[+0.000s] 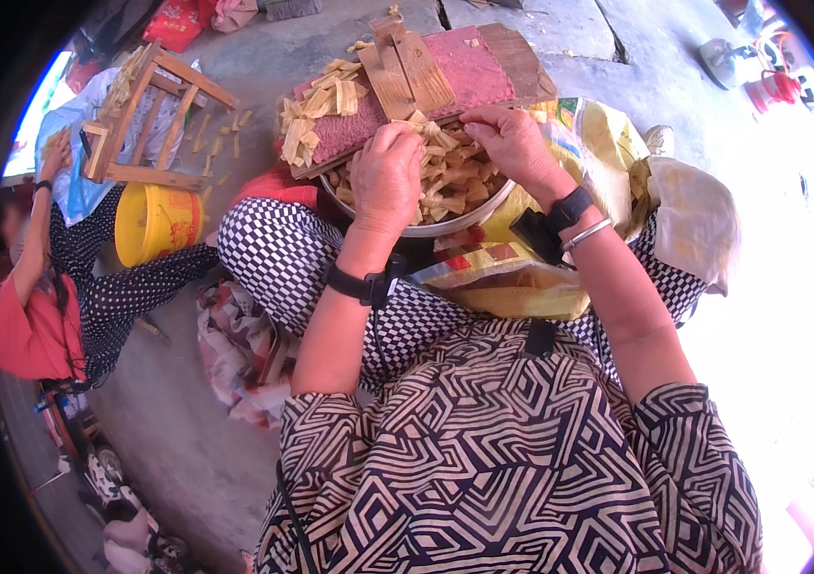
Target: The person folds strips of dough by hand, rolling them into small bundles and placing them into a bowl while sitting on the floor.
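Note:
My left hand (387,172) is over the left side of a white-rimmed basin (450,228), its fingers curled at a pale yellow folded strip (434,132). My right hand (511,140) is at the basin's far right edge, thumb and fingertips pinched together; whether a strip is between them is too small to tell. Many knotted, dried-looking yellow strips (453,176) fill the basin. Across its far rim lies a wooden board (532,68) covered partly by pink textured cloth (468,61). A wooden block with a slit (407,75) stands on the board.
More folded strips (328,97) lie at the board's left end. A yellow woven sack (521,287) is across my lap. To the left are a yellow bucket (159,222), a wooden stool frame (155,122) on its side and another person's hand (55,154). Scattered strips (216,147) lie on the concrete floor.

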A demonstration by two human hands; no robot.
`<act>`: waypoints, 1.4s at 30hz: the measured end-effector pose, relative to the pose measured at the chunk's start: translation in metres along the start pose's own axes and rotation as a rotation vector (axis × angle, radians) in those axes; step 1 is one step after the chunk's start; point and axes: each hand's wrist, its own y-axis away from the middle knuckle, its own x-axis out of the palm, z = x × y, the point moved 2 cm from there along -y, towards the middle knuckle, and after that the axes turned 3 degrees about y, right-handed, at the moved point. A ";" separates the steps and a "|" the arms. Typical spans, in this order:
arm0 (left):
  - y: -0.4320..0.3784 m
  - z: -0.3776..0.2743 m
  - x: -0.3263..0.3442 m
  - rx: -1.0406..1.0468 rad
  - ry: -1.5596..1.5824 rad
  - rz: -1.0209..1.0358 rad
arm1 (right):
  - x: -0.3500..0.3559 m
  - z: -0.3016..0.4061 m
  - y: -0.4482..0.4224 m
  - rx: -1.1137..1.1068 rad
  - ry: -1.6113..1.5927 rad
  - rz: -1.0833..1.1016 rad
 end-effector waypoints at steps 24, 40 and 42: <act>-0.023 -0.039 -0.009 0.074 0.309 0.136 | -0.036 0.044 0.020 0.039 -0.238 0.177; 0.003 -0.025 -0.016 -0.128 0.549 0.108 | -0.075 0.123 0.098 -0.288 -0.004 0.327; 0.011 -0.046 -0.027 -0.303 0.791 0.462 | -0.060 0.119 0.124 -0.298 -0.276 0.536</act>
